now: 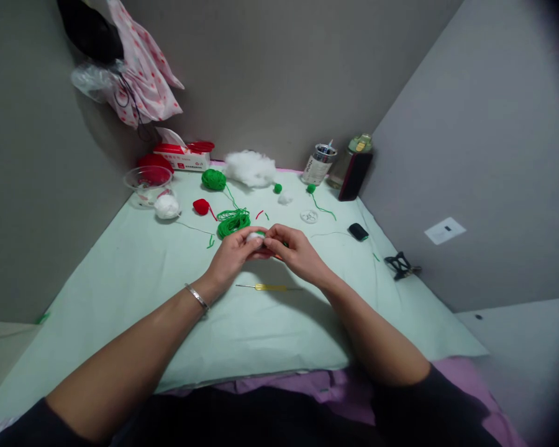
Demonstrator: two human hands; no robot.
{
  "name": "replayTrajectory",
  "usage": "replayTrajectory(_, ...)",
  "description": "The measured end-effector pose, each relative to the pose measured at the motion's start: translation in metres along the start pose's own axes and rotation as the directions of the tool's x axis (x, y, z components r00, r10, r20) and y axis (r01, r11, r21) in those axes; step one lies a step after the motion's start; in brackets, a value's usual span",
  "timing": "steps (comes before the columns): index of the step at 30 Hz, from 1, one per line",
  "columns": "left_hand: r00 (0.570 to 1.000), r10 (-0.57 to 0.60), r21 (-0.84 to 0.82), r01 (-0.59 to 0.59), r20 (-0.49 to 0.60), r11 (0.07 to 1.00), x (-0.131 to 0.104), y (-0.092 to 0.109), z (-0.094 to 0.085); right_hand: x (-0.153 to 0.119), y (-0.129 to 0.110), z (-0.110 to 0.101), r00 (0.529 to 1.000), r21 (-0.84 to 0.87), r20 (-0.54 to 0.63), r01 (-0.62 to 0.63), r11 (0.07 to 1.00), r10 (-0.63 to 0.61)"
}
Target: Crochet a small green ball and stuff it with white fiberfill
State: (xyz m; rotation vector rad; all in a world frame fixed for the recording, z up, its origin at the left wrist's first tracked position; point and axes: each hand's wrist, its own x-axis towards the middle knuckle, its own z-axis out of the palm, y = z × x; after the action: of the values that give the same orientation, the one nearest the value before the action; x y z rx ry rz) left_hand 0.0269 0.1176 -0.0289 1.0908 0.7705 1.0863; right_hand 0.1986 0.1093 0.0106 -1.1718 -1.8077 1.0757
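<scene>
Above the middle of the table, my left hand [233,256] is closed around a small white and green piece [255,236] that looks like yarn work. My right hand [294,251] pinches at its right side with thumb and fingers; much of the piece is hidden by the fingers. Just beyond my left hand lies a loose green yarn skein [233,221]. A crochet hook with a yellow handle [270,287] rests on the cloth nearer to me, touched by neither hand.
Behind are a green yarn ball [213,180], white stuffing [250,168], a red piece [201,207] and a white yarn ball [166,207]. A plastic bowl [149,194] stands left; a can [318,165], a bottle [342,169] and a black hair claw [401,266] are right.
</scene>
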Motion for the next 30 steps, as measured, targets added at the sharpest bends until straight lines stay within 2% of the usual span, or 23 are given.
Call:
replayTrajectory(7, 0.981, 0.125, 0.182, -0.098, -0.146, 0.978, 0.006, -0.001, -0.002, -0.006, 0.001, 0.023, 0.996, 0.004, -0.078, -0.047, 0.999, 0.047)
replayTrajectory(10, 0.971, 0.17, 0.219, -0.132, -0.166, 0.967, 0.003, -0.002, 0.001, -0.002, 0.005, 0.025, 0.995, 0.08, -0.074, -0.064, 0.995, 0.07)
replayTrajectory(16, 0.985, 0.143, 0.207, -0.121, -0.093, 0.971, -0.004, 0.0, 0.004, 0.006, 0.016, 0.016, 0.994, 0.192, -0.042, -0.096, 0.977, 0.106)
replayTrajectory(23, 0.997, -0.01, 0.105, 0.002, 0.079, 0.994, -0.004, 0.018, -0.008, 0.008, 0.019, 0.008, 0.984, 0.126, -0.125, -0.107, 0.986, 0.123)
replayTrajectory(30, 1.0, -0.003, 0.037, 0.003, 0.007, 0.999, 0.0, 0.012, -0.008, 0.005, 0.014, 0.006, 0.988, 0.048, -0.122, -0.085, 0.995, 0.091)
